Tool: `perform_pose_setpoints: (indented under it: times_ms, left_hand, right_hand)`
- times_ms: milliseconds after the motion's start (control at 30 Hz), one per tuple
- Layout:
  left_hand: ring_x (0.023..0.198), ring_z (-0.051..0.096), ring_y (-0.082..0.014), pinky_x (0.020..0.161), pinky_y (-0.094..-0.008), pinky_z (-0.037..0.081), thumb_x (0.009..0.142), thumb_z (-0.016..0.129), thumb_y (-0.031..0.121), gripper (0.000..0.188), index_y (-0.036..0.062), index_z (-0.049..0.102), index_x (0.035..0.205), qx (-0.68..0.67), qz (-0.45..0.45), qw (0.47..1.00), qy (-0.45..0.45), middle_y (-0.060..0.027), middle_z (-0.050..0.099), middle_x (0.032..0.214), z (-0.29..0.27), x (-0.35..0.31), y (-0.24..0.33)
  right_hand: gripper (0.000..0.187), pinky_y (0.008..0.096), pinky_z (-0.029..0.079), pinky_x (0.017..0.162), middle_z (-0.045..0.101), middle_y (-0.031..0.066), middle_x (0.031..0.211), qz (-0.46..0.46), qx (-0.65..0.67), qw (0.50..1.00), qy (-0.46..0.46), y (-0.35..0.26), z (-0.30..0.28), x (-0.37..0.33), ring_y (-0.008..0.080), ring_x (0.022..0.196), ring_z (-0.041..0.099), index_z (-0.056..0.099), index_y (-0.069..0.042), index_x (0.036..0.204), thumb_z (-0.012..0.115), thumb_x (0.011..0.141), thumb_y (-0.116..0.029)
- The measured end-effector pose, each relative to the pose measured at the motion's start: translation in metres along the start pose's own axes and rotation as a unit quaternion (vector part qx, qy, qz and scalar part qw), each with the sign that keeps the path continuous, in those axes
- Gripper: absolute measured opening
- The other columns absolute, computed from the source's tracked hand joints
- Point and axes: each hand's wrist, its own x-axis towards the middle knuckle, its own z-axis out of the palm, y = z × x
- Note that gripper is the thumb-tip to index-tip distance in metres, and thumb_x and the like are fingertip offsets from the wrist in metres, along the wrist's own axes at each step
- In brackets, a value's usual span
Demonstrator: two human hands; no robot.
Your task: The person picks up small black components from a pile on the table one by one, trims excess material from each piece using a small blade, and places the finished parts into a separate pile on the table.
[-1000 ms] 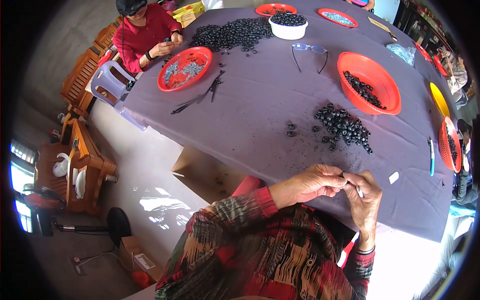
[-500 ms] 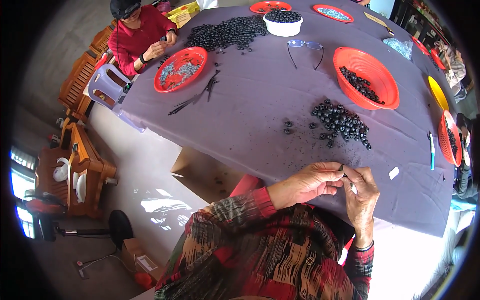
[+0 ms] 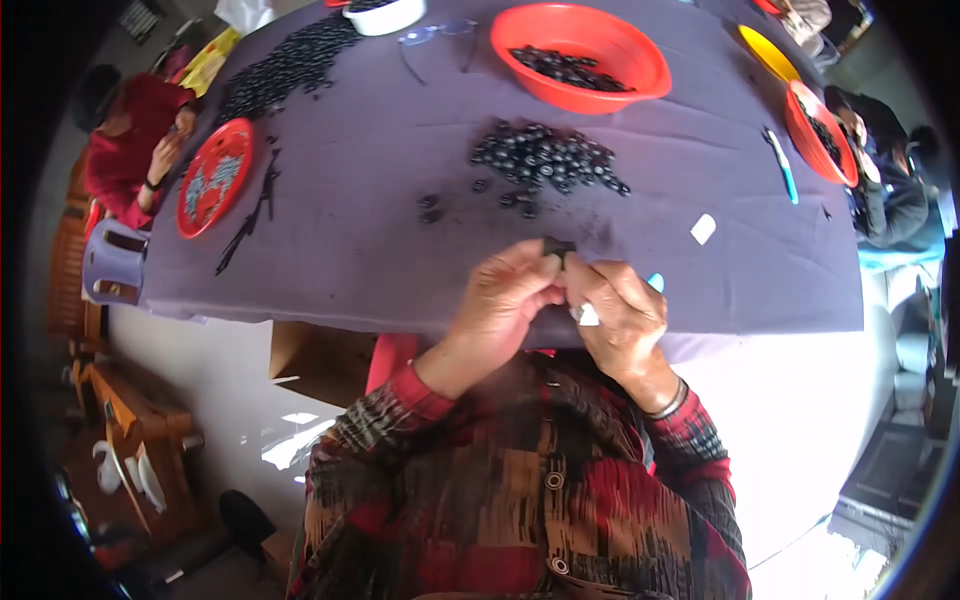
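Note:
Close together over the table's near edge, both hands work at a small black part point(image 3: 558, 249). My left hand point(image 3: 500, 305) is closed, pinching it between thumb and fingertips. My right hand point(image 3: 622, 318) is closed too, its fingertips meeting the part from the other side. A white piece point(image 3: 588, 316) shows under its curled fingers and a light-blue end point(image 3: 656, 282) sticks out beyond the knuckles, seemingly one slim tool, mostly hidden. Just past the hands lies a heap of small round black parts point(image 3: 550, 160), with dark crumbs around it.
Beyond the heap stands a red basket point(image 3: 640, 70) of black parts. A white-and-blue tool point(image 3: 782, 168) and a white scrap point(image 3: 703, 229) lie to the right. Black strips point(image 3: 245, 235) and a red plate point(image 3: 190, 222) lie left, near a co-worker in red point(image 3: 125, 160).
The whole view has shifted, so the table's things appear farther left and higher. My hands stay together at the small black part. The light-blue end now shows beside my right hand.

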Motion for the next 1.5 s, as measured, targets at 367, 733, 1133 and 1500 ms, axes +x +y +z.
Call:
perform_pose_setpoints:
  times_ms: [367,733,1133,1500]
  left_hand:
    - [0.082,0.058,-0.0137,0.072,-0.0292,0.048,0.088,0.06,0.004,0.02,0.0043,0.062,0.109,0.036,0.044,0.998,-0.032,-0.0054,0.064,0.095,-0.006,0.005,-0.001]
    - [0.081,0.058,-0.0123,0.071,-0.0287,0.048,0.091,0.057,0.007,0.014,0.0065,0.062,0.104,-0.007,0.026,0.998,-0.056,-0.0048,0.064,0.093,-0.005,0.006,-0.004]
    - [0.08,0.057,-0.0113,0.072,-0.0279,0.048,0.093,0.054,0.011,0.014,0.007,0.062,0.105,-0.002,0.014,0.997,-0.072,-0.0028,0.062,0.09,-0.01,0.008,-0.007]
    - [0.081,0.058,-0.0112,0.072,-0.0285,0.049,0.093,0.054,0.011,0.015,0.0083,0.062,0.106,0.0,0.002,0.997,-0.071,-0.0033,0.063,0.092,-0.01,0.006,-0.01]
  right_hand:
    - [0.015,0.0379,0.045,0.053,0.053,0.011,0.073,0.15,0.021,0.985,-0.087,-0.002,-0.022,0.007,0.0298,0.058,0.055,0.054,-0.003,0.093,0.06,0.079,-0.003]
    - [0.02,0.0349,0.045,0.06,0.053,0.0107,0.076,0.112,0.145,0.974,-0.132,0.011,-0.028,0.007,0.0286,0.067,0.054,0.06,-0.002,0.104,0.061,0.085,-0.007]
    - [0.019,0.0389,0.047,0.056,0.057,0.0122,0.075,0.113,0.173,0.973,-0.104,0.009,-0.024,0.005,0.0313,0.065,0.057,0.061,0.0,0.099,0.066,0.083,-0.009]
    - [0.018,0.0386,0.045,0.052,0.055,0.0118,0.074,0.121,0.17,0.973,-0.097,0.011,-0.024,0.0,0.0313,0.062,0.055,0.061,-0.001,0.098,0.066,0.082,-0.01]
